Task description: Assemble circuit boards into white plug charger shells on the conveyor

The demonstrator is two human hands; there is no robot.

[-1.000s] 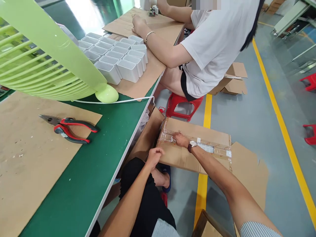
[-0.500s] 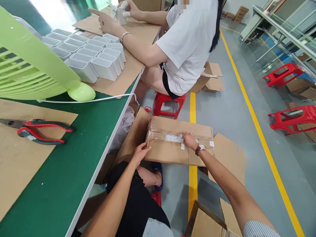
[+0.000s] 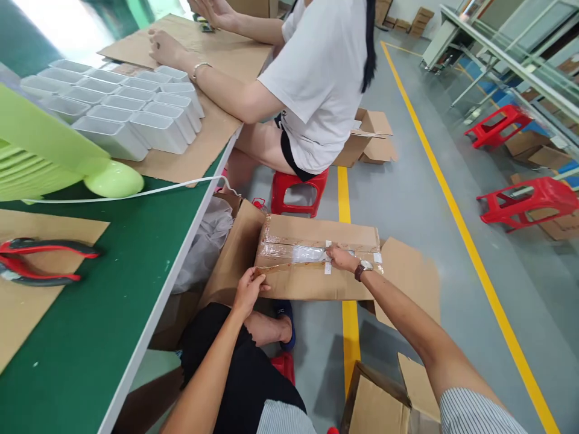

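Observation:
In front of my knees a taped cardboard box (image 3: 316,284) stands with its top facing me. Clear tape and white labels run along its middle seam. My left hand (image 3: 248,290) pinches the near flap (image 3: 289,274) by its left corner, and that flap's edge is raised a little from the seam. My right hand (image 3: 342,259), with a watch on the wrist, is closed at the seam beside the white label (image 3: 328,268). Its fingertips are curled down, and what they grip is hidden.
Left of me is a green table (image 3: 131,259) with red-handled pliers (image 3: 40,260), a light-green fan (image 3: 54,144) and white plastic bins (image 3: 113,132). A co-worker (image 3: 312,90) sits on a red stool (image 3: 298,193). An opened carton (image 3: 380,401) lies at lower right.
The near flap's edge has come up from the seam at the left, with my left hand now on its corner. My right hand stays at the seam. The view has shifted slightly.

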